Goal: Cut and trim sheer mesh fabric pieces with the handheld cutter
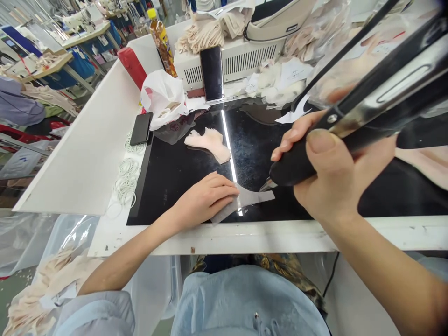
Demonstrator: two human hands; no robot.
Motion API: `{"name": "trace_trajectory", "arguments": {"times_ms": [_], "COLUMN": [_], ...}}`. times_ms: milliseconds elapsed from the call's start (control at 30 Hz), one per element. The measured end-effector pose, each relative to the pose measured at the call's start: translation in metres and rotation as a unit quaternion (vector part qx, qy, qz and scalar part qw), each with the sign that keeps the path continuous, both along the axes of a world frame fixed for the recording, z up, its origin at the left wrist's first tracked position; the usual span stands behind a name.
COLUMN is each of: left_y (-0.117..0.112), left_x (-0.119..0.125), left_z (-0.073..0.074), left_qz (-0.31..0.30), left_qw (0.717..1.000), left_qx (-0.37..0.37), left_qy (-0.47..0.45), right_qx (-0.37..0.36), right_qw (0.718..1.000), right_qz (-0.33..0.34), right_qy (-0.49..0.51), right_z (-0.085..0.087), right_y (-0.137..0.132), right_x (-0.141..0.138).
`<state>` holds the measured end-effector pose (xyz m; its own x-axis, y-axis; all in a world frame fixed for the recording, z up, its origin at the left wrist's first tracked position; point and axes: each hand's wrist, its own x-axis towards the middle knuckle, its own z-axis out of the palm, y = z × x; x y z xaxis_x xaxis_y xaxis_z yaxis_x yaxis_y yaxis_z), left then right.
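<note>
My left hand (212, 198) lies flat with fingers stretched over a curved, greyish sheer fabric piece (257, 198), pressing it onto the black glossy work surface (168, 186). The part under my palm is hidden. My right hand (336, 177) is wrapped round a thick black hand tool (297, 165) with a long silver lever along its body. Its slim metal tip (268, 185) points down at the upper edge of the sheer piece, close by; I cannot tell whether it touches. Beyond my left hand lies a small stack of pale pink fabric pieces (210, 143).
Several pale elastic rings (126, 182) and a dark phone (141, 129) lie at the left. Behind stand a white plastic bag (164, 98), an upright phone (212, 73), a drink bottle (163, 44) and a vented white box (241, 60). A black cord (343, 51) crosses the right.
</note>
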<state>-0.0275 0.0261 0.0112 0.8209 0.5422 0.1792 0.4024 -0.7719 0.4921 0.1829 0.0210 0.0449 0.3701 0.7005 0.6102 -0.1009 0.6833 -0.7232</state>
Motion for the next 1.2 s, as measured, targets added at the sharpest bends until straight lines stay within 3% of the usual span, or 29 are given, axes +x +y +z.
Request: {"name": "trace_trajectory", "arguments": {"times_ms": [167,367,767,967,1200], "left_y": [0.002,0.000,-0.002,-0.002,-0.002], "left_x": [-0.002,-0.003,-0.002,-0.002,0.003], "left_z": [-0.001,-0.001,-0.002,-0.005,-0.002], "left_qz": [-0.011,-0.007,0.005,0.010,0.022], "left_qw": [0.999,0.999,0.999,0.999,0.999], "left_qx": [-0.024,-0.027,-0.023,-0.013,-0.010], "left_qy": [0.022,0.044,0.042,0.047,0.036], "right_qx": [-0.038,-0.082,-0.061,-0.053,-0.050], "right_qw": [0.998,0.996,0.997,0.997,0.998], "right_qz": [0.048,0.046,0.048,0.059,-0.006], "right_qy": [0.013,0.011,-0.028,0.005,-0.039], "right_z": [0.001,-0.005,0.000,-0.001,-0.006], "right_y": [-0.010,-0.014,-0.024,-0.022,-0.008], "right_x": [-0.022,-0.035,-0.030,-0.033,-0.020]}}
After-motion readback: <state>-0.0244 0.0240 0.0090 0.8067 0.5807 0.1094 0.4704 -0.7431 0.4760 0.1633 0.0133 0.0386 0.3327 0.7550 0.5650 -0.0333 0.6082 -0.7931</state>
